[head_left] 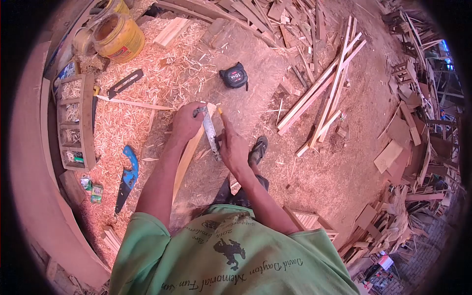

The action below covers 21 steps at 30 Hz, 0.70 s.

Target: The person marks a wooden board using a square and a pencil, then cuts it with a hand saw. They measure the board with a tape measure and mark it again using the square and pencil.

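My left hand (188, 121) is closed around the dark stock of a try square (210, 131), whose metal blade slants across a long wooden strip (188, 160). The strip runs from under the square back towards my body. In my right hand (234, 151), close to the blade's right side, a short yellow pencil (220, 111) is pinched, its end near the strip's far tip. Beyond both hands a black tape measure (233, 77) lies on the work surface (246, 105).
To the left, wood shavings surround a blue-handled saw (129, 172), a black-bladed tool (125, 84) and a wooden compartment tray (90, 123). A yellow tub (118, 38) stands at the far left. Long wooden strips (327, 88) lie on the right, with scrap wood (408, 123) beyond.
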{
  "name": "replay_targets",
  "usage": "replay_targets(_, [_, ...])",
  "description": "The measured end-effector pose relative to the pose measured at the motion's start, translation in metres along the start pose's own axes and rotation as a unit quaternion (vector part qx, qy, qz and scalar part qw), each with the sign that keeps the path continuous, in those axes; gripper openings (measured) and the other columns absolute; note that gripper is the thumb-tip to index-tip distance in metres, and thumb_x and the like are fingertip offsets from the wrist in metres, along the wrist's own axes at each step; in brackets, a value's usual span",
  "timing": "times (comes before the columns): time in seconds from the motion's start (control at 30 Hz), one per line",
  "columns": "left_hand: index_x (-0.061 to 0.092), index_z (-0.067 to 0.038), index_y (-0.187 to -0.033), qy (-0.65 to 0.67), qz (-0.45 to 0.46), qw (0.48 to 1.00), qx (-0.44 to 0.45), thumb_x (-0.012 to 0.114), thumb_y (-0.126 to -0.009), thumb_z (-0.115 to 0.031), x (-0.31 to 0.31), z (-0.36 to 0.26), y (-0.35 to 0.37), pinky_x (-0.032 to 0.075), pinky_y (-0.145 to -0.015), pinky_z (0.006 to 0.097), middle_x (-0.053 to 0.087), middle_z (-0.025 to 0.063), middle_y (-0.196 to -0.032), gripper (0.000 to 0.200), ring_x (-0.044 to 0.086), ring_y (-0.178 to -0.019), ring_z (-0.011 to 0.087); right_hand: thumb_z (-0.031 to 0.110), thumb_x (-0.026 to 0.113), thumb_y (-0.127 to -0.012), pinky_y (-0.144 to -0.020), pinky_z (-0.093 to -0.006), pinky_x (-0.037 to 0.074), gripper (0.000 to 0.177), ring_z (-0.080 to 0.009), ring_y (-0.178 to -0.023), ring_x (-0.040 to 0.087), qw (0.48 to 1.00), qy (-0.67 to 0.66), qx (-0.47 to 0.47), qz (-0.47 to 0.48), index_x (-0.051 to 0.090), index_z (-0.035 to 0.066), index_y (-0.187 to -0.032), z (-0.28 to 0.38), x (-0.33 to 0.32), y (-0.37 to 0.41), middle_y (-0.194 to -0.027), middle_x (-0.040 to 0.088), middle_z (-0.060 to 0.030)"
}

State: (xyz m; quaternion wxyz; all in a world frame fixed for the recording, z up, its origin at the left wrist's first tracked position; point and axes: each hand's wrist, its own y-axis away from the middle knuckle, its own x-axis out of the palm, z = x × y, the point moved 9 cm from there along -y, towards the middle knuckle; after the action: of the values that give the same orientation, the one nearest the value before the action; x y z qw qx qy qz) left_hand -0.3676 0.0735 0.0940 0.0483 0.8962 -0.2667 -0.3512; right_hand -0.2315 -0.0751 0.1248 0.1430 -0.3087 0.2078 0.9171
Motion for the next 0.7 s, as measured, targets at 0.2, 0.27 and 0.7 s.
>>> replay_targets(0.2, [0.076, -0.008, -0.131, -0.021, -0.006, 0.999, 0.025, 0.071, -0.095, -0.016, 0.001, 0.000, 0.001, 0.056, -0.103, 0.0433, 0.078, 0.0192, -0.123, 0.036, 0.074, -0.115, 0.0362, 0.015, 0.058, -0.104, -0.071, -0.0585, 0.057, 0.054, -0.0482, -0.082, 0.074, 0.995, 0.045, -0.093, -0.012, 0.052, 0.018, -0.157, 0.010, 0.007, -0.006, -0.098, 0.076, -0.0267])
replay_targets(0.27, [0.075, -0.007, -0.131, -0.011, -0.007, 1.000, 0.028, 0.071, -0.095, -0.016, 0.001, 0.001, -0.001, 0.056, -0.104, 0.0432, 0.077, 0.0192, -0.124, 0.037, 0.074, -0.115, 0.0360, 0.015, 0.058, -0.104, -0.071, -0.0589, 0.057, 0.053, -0.0481, -0.081, 0.074, 0.995, 0.044, -0.084, -0.011, 0.053, 0.018, -0.156, 0.008, 0.011, -0.009, -0.094, 0.076, -0.0266])
replay_targets(0.7, [0.076, -0.006, -0.131, -0.011, 0.007, 1.000, 0.003, 0.073, -0.096, -0.013, 0.001, -0.001, 0.001, 0.055, -0.108, 0.0400, 0.077, 0.0179, -0.129, 0.036, 0.073, -0.121, 0.0326, 0.013, 0.058, -0.101, -0.075, -0.0606, 0.057, 0.054, -0.0492, -0.080, 0.073, 0.995, 0.048, -0.081, -0.013, 0.055, 0.015, -0.156, 0.013, 0.013, -0.016, -0.086, 0.074, -0.0268])
